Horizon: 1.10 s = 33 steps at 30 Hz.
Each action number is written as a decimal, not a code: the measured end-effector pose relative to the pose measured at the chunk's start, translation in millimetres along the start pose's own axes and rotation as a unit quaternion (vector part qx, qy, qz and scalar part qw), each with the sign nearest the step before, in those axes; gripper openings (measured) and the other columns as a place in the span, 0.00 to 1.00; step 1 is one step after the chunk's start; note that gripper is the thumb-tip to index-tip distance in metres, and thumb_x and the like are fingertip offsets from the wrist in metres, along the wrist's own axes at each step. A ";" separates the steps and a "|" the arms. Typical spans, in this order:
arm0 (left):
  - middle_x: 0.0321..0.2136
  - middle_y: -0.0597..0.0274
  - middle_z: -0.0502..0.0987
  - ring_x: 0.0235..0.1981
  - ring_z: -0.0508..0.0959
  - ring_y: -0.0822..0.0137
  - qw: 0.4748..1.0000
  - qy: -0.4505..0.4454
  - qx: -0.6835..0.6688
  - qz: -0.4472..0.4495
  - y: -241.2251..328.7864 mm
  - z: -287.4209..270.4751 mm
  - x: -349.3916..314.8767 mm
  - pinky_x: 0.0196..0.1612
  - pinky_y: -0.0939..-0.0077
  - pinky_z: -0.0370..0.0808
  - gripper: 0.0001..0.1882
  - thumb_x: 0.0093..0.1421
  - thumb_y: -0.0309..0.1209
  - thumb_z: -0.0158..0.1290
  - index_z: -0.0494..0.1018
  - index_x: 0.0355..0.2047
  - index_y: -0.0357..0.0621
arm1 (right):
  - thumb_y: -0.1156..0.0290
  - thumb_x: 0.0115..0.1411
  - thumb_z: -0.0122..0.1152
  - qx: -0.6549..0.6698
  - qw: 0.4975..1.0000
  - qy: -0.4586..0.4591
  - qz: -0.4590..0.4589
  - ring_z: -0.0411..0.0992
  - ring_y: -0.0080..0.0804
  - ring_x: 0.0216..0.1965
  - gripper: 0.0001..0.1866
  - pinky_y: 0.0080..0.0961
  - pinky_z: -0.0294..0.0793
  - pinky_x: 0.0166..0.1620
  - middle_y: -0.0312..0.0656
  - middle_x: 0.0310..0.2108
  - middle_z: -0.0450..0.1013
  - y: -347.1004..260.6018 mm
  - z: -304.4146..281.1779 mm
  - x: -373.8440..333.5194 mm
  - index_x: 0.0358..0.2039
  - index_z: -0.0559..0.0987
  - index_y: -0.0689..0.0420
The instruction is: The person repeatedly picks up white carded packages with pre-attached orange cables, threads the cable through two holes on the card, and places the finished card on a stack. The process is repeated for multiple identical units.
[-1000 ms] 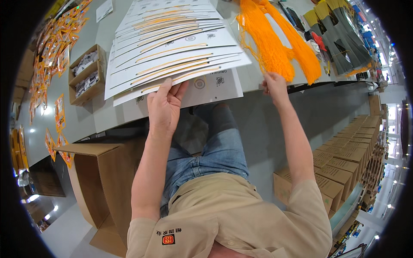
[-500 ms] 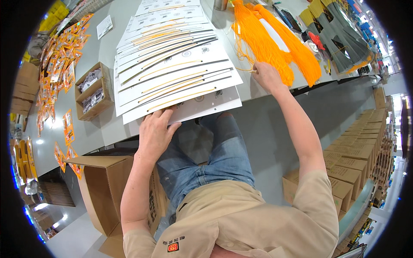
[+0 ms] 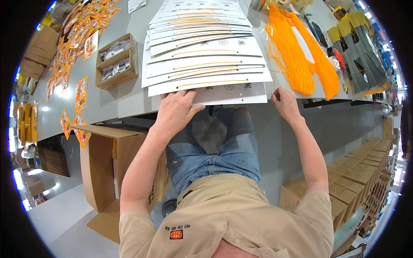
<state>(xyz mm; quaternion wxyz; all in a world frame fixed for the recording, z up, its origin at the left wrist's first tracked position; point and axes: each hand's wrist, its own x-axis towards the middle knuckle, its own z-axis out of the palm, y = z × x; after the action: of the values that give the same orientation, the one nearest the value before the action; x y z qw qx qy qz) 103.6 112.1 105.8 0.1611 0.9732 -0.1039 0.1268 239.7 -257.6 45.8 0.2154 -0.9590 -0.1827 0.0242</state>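
A fanned stack of white cards (image 3: 204, 58) lies on the table, most of them threaded with an orange cord between two holes. Along its near edge sticks out a card (image 3: 232, 95) whose visible hole has no cord. My left hand (image 3: 174, 112) rests on that near edge with fingers stretched out and thumb apart; the fingertips lie against the lower edge of the threaded card above. Just right of the stack, my right hand (image 3: 285, 103) is closed in a pinch on a thin orange cord (image 3: 275, 88), mostly hidden by the fingers. Behind it lie two orange cord bundles (image 3: 289, 51).
A divided cardboard box (image 3: 115, 64) with small packets stands left of the stack. Orange packets (image 3: 81, 34) spread over the far left. Grey bundles (image 3: 361, 56) lie at the right. An open carton (image 3: 101, 167) stands below the table's left edge, more cartons (image 3: 344, 185) at the right.
My right hand has drawn back from the cord bundles toward the table's near edge, still pinching. My left hand stays at the stack's near edge. The whole view has turned slightly.
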 end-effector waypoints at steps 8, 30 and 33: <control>0.40 0.57 0.81 0.40 0.82 0.58 0.981 0.140 0.011 0.131 5.8 23.2 4.4 0.45 0.67 0.78 0.11 0.56 0.26 0.61 0.78 0.39 0.37 | 0.73 0.59 0.61 0.019 0.999 0.046 -0.020 0.77 0.53 0.32 0.07 0.41 0.76 0.37 0.53 0.29 0.77 3.7 6.7 -2.3 0.31 0.76 0.64; 0.45 0.56 0.80 0.46 0.79 0.52 0.993 -0.073 -0.079 0.049 13.6 -4.3 8.4 0.47 0.62 0.78 0.15 0.52 0.30 0.67 0.78 0.38 0.38 | 0.71 0.59 0.59 0.077 0.993 0.091 -0.019 0.76 0.53 0.31 0.07 0.43 0.75 0.35 0.52 0.27 0.76 7.7 11.2 -3.4 0.28 0.75 0.62; 0.43 0.57 0.81 0.42 0.80 0.53 0.993 -0.068 -0.061 0.073 18.6 -6.3 10.6 0.44 0.63 0.79 0.12 0.54 0.28 0.65 0.78 0.38 0.39 | 0.71 0.59 0.58 0.074 0.993 0.091 -0.020 0.76 0.53 0.32 0.07 0.43 0.75 0.36 0.52 0.28 0.76 7.3 10.2 -3.5 0.28 0.75 0.62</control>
<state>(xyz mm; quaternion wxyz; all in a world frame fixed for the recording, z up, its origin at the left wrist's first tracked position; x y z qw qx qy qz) 107.8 95.2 119.9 0.2030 0.9578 -0.1929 0.0649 237.6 -260.9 33.4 0.3023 -0.9346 -0.1793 -0.0541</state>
